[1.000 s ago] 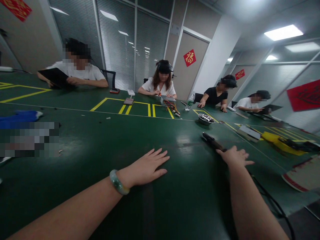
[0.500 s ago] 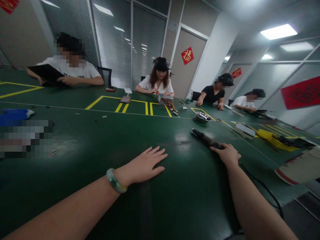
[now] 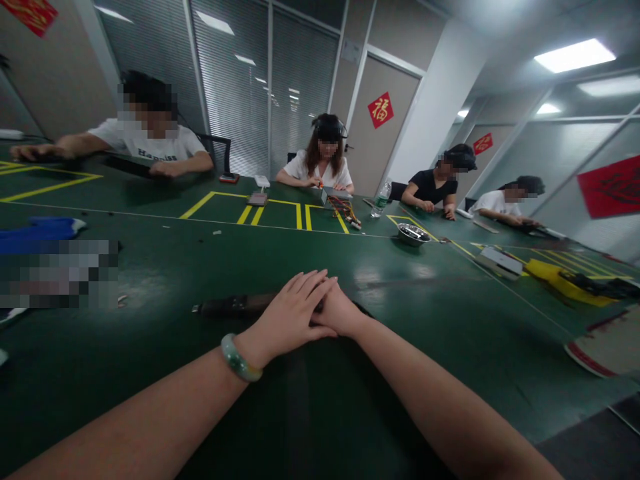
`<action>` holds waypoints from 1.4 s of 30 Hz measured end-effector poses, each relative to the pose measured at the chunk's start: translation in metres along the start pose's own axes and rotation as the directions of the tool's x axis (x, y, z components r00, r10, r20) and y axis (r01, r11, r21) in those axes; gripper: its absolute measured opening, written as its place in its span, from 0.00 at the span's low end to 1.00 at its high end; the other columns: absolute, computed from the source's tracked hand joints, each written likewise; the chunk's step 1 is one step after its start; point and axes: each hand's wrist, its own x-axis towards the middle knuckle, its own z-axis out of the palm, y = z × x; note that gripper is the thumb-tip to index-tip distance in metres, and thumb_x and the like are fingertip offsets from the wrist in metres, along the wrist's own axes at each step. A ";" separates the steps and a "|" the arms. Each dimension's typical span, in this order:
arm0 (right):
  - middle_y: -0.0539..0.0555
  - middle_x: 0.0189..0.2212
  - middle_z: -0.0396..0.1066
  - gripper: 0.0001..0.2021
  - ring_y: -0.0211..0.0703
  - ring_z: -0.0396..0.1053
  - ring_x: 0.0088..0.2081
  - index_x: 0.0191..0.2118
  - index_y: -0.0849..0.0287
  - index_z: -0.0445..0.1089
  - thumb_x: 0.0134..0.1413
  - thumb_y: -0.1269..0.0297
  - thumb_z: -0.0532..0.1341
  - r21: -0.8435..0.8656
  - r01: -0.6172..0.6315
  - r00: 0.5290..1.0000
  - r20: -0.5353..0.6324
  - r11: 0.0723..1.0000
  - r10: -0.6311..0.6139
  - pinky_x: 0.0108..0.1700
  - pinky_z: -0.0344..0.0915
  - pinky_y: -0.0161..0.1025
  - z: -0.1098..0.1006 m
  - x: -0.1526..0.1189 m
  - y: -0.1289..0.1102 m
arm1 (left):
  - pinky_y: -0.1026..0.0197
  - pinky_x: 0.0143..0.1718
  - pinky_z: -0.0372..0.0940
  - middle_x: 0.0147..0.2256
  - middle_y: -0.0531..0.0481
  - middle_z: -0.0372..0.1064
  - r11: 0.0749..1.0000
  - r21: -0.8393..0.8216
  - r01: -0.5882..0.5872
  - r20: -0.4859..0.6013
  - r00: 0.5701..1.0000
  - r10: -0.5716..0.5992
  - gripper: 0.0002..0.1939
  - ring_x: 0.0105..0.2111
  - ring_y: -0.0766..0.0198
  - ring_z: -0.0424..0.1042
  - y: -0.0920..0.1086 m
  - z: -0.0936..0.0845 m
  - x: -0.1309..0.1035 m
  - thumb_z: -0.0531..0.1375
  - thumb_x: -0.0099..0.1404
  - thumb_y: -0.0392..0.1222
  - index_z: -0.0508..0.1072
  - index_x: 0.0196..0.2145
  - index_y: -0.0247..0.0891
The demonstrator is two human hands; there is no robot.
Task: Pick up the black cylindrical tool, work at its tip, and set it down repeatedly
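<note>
Hands meet mid-table now: right hand [image 3: 340, 312] has dragged the dark tool [image 3: 235, 305] over from the right, grip wrapped on it, left hand [image 3: 293, 313] resting spread on top.

You have open bench [image 3: 165, 267] at 10 to 2 o'clock ahead. A dark tool [image 3: 235, 305] lies across at 11, a bowl [image 3: 413, 234] farther off at 1.

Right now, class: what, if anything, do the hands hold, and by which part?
The right hand grips the dark tool at its right end; the left hand lies over it.
</note>
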 end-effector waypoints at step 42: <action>0.51 0.35 0.70 0.05 0.39 0.67 0.34 0.35 0.56 0.72 0.60 0.66 0.59 -0.102 -0.210 0.971 -0.139 0.972 0.195 0.35 0.61 0.35 -0.029 -0.043 0.005 | 0.58 0.40 0.64 0.40 0.49 0.67 0.970 0.187 0.154 0.142 0.973 -0.182 0.05 0.39 0.60 0.68 0.006 -0.009 0.009 0.55 0.67 0.42 0.68 0.39 0.40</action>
